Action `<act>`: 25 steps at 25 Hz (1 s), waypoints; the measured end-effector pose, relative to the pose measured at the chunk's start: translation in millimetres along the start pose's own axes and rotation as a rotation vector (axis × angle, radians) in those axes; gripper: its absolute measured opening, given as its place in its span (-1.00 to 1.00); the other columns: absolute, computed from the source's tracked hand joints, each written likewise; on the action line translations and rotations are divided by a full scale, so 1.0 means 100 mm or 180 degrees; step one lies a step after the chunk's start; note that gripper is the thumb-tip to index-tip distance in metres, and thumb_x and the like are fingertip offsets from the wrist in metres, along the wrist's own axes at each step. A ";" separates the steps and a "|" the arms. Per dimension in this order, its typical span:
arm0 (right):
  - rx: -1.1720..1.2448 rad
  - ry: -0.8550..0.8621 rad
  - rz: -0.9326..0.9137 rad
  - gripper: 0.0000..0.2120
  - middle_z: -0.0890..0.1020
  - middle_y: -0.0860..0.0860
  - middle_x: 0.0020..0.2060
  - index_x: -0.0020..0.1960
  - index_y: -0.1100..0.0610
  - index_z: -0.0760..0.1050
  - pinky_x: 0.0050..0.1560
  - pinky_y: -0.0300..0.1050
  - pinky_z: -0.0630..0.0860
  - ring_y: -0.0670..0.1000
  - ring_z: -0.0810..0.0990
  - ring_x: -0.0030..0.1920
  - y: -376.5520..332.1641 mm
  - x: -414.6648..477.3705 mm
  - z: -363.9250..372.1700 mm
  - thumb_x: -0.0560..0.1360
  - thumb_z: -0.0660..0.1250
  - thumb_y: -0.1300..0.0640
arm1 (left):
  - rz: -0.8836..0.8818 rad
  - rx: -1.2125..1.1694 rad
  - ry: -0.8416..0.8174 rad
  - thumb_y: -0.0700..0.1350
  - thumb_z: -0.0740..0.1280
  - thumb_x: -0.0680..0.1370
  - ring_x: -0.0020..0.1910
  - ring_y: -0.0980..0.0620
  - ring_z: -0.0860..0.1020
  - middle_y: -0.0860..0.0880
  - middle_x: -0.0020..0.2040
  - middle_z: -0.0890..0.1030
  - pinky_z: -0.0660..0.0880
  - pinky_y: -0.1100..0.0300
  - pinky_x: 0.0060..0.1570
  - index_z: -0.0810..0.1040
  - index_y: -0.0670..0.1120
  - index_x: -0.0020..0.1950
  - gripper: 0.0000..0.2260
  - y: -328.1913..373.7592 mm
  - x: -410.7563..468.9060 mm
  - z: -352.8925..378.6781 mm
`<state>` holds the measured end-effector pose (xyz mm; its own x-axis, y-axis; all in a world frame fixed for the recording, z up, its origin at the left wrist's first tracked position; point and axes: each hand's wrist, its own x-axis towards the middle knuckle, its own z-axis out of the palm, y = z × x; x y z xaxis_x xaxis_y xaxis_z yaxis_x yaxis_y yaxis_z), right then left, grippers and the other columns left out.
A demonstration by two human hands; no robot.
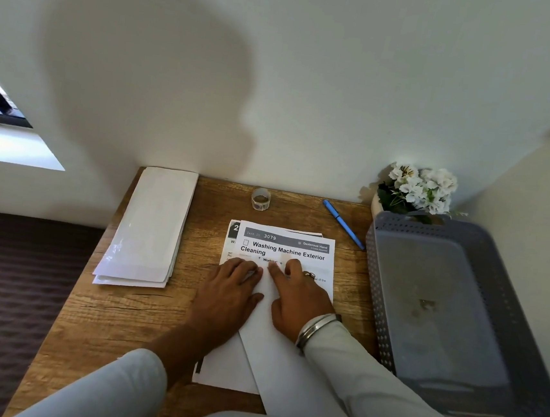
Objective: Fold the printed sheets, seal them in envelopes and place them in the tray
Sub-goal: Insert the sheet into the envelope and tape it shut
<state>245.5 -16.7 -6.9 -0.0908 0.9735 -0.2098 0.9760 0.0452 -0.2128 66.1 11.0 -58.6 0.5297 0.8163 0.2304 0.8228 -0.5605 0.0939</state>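
Both hands are flat on the top printed white sheet [284, 253], the one headed "Washing Machine Exterior Cleaning", which sits on a small stack of printed sheets [232, 238] in the middle of the wood-grain tabletop [115, 314]. The near part of that sheet is folded up over itself, blank side showing. The left hand [225, 291] presses down with fingers together and stretched out, not gripping anything. The right hand [298, 298] does the same, index finger pointing along the fold edge, ring and metal bangle [317, 326] visible. A pile of white envelopes [149, 226] lies on the left of the tabletop, the grey perforated plastic tray [378, 268] on the right. At the back: a roll of clear tape [261, 199], a blue pen [344, 224], and a pot of white flowers [418, 188].
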 end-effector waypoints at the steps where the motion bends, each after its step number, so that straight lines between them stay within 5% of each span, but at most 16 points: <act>1: 0.0018 0.0028 -0.0005 -0.37 0.29 0.05 0.31 0.54 -0.03 0.15 -0.10 -0.05 0.58 0.09 0.52 0.05 0.01 -0.01 0.01 0.49 0.20 0.01 | -0.0004 0.0029 -0.0021 0.19 0.09 0.60 0.33 -0.10 0.47 -0.04 0.29 0.57 0.48 -0.06 0.25 0.56 -0.05 0.36 -0.50 0.01 0.00 -0.01; 7: -0.0044 0.0179 -0.0172 -0.45 0.33 0.08 0.42 0.54 0.05 0.20 0.13 -0.02 0.56 0.14 0.47 0.25 0.10 -0.13 0.11 0.56 0.15 0.10 | -0.0030 0.0007 -0.0117 0.15 0.33 0.57 0.33 -0.09 0.46 -0.04 0.30 0.56 0.48 -0.06 0.25 0.55 -0.05 0.38 -0.55 0.01 -0.01 -0.03; 12: -0.0084 0.0057 -0.0172 -0.39 0.26 0.11 0.46 0.55 -0.05 0.14 0.04 0.03 0.59 0.16 0.52 0.16 0.08 -0.09 0.09 0.51 0.17 0.06 | 0.0000 0.0094 -0.0078 0.18 0.13 0.61 0.34 -0.08 0.44 -0.03 0.30 0.56 0.47 -0.04 0.26 0.55 -0.03 0.37 -0.54 0.00 -0.01 0.01; 20: -0.0038 0.0075 -0.0318 -0.50 0.31 0.10 0.45 0.48 -0.08 0.30 0.13 0.04 0.56 0.18 0.49 0.24 0.19 -0.15 0.12 0.54 0.17 0.07 | -0.0087 -0.0041 -0.0170 0.18 0.18 0.62 0.36 -0.07 0.44 -0.01 0.32 0.55 0.44 -0.05 0.29 0.54 -0.02 0.38 -0.56 0.01 -0.01 -0.04; 25: -0.0037 -0.0008 -0.0146 -0.37 0.28 0.06 0.37 0.53 -0.11 0.16 -0.07 -0.02 0.58 0.12 0.53 0.07 0.05 -0.08 0.01 0.47 0.20 0.02 | -0.0089 -0.0082 -0.0215 0.20 0.07 0.61 0.36 -0.07 0.43 -0.02 0.31 0.54 0.45 -0.05 0.29 0.54 -0.02 0.38 -0.50 0.02 -0.01 -0.04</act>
<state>250.6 -24.7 -7.4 -0.1361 0.9698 -0.2024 0.9731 0.0925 -0.2111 65.9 8.4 -54.7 0.5199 0.8388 0.1615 0.8325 -0.5399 0.1245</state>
